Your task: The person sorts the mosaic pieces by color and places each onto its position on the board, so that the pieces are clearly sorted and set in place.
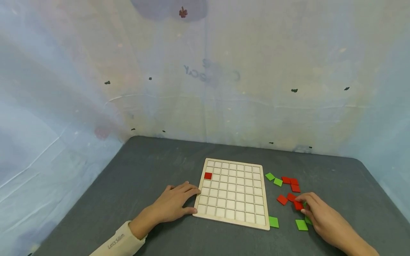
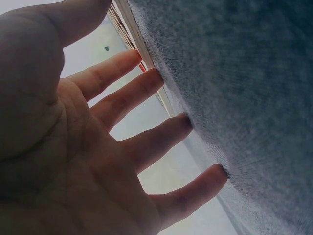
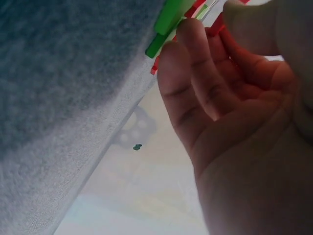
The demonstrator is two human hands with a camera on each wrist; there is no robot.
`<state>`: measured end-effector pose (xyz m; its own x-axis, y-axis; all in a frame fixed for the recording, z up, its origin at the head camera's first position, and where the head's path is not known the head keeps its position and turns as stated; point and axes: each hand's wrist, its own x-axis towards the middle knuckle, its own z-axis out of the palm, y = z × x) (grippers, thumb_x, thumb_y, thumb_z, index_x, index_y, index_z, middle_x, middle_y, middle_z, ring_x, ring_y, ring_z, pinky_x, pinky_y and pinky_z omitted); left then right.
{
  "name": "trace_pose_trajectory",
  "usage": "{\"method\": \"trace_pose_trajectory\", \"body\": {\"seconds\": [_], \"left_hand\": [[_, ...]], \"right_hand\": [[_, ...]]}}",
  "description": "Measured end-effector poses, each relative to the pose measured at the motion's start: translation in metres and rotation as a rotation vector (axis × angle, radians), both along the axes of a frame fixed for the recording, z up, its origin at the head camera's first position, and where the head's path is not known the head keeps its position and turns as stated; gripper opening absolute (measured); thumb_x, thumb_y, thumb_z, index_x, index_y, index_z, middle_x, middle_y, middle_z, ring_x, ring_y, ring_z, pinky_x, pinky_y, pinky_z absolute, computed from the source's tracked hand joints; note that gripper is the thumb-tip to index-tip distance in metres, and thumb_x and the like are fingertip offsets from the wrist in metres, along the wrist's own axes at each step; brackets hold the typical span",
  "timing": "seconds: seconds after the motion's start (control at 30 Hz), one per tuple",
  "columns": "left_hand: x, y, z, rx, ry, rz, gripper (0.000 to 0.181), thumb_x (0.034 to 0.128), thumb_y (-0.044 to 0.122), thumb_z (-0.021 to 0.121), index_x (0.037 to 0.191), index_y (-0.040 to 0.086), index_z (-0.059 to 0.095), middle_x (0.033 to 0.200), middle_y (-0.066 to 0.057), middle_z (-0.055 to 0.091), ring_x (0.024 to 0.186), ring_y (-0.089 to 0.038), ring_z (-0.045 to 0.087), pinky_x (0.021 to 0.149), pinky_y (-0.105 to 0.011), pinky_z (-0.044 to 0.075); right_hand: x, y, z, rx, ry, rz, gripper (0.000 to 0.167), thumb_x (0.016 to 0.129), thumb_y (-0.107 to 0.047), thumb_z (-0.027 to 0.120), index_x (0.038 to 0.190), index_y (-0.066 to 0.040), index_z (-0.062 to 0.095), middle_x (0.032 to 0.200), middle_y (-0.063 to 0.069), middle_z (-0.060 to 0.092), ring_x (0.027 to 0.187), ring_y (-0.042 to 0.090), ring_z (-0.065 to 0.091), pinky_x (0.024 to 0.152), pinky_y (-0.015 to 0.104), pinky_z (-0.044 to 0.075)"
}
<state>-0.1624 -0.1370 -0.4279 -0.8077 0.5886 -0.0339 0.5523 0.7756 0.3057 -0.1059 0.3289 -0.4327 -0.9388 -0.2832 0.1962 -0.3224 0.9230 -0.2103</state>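
Observation:
A pale wooden grid board (image 1: pixel 235 193) lies flat on the dark table, with one red tile (image 1: pixel 208 176) in its leftmost column near the top. At its left edge my left hand (image 1: pixel 171 204) is spread, thumb and index finger touching the frame; the left wrist view shows the other fingertips (image 2: pixel 183 122) on the table. My right hand (image 1: pixel 328 220), right of the board, pinches a red tile (image 1: pixel 298 205) between thumb and fingers. In the right wrist view that red tile (image 3: pixel 216 24) shows near the thumb, partly hidden by the fingers.
Loose red tiles (image 1: pixel 282 200) and green tiles (image 1: pixel 301 225) are scattered right of the board, some partly under my right hand. One green tile (image 1: pixel 273 222) touches the board's lower right edge. Pale fabric (image 1: pixel 205 81) hangs behind the grey table (image 1: pixel 153 167).

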Motion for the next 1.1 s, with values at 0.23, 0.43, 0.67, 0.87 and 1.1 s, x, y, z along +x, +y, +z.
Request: {"method": "trace_pose_trajectory", "body": {"seconds": [0.23, 0.43, 0.67, 0.87, 1.1], "left_hand": [[0.0014, -0.0011, -0.0023, 0.01, -0.003, -0.007, 0.058, 0.0912, 0.051, 0.066, 0.143, 0.029, 0.052, 0.147, 0.006, 0.05, 0.145, -0.031, 0.039, 0.101, -0.066, 0.036], [0.0012, -0.0018, -0.003, 0.01, 0.008, 0.001, 0.058, 0.0908, 0.05, 0.067, 0.142, 0.029, 0.053, 0.147, 0.005, 0.05, 0.145, -0.031, 0.04, 0.101, -0.066, 0.036], [0.0, -0.0009, -0.0017, 0.009, 0.01, 0.0, 0.058, 0.0914, 0.05, 0.066, 0.143, 0.028, 0.053, 0.148, 0.005, 0.05, 0.145, -0.032, 0.039, 0.101, -0.066, 0.035], [-0.0002, -0.001, -0.0024, 0.009, 0.011, 0.002, 0.057, 0.0913, 0.051, 0.066, 0.142, 0.028, 0.053, 0.147, 0.005, 0.051, 0.145, -0.032, 0.04, 0.101, -0.065, 0.036], [-0.0018, -0.001, -0.0024, 0.015, 0.008, -0.005, 0.058, 0.0909, 0.051, 0.066, 0.142, 0.028, 0.053, 0.147, 0.005, 0.05, 0.145, -0.032, 0.04, 0.1, -0.066, 0.036]], "right_hand": [[0.0018, 0.0012, -0.0015, -0.005, -0.035, -0.023, 0.027, 0.089, -0.01, 0.073, 0.112, -0.018, 0.061, 0.11, -0.003, 0.059, 0.082, -0.002, 0.054, 0.063, 0.024, 0.047], [0.0004, 0.0008, 0.0, -0.019, -0.005, -0.019, 0.029, 0.089, -0.01, 0.073, 0.114, -0.019, 0.061, 0.111, -0.003, 0.059, 0.077, -0.007, 0.048, 0.06, 0.023, 0.043], [-0.0013, 0.0032, 0.0015, -0.025, 0.033, -0.009, 0.03, 0.089, -0.011, 0.073, 0.116, -0.019, 0.061, 0.112, -0.002, 0.059, 0.078, -0.008, 0.045, 0.06, 0.023, 0.042], [-0.0021, 0.0037, 0.001, -0.023, 0.088, 0.004, 0.03, 0.089, -0.012, 0.074, 0.115, -0.019, 0.061, 0.11, -0.004, 0.059, 0.08, -0.008, 0.046, 0.061, 0.024, 0.042], [-0.0041, 0.0044, 0.0014, -0.065, 0.106, 0.021, 0.029, 0.09, -0.011, 0.073, 0.116, -0.017, 0.061, 0.108, -0.004, 0.058, 0.077, -0.009, 0.043, 0.059, 0.023, 0.041]]}}
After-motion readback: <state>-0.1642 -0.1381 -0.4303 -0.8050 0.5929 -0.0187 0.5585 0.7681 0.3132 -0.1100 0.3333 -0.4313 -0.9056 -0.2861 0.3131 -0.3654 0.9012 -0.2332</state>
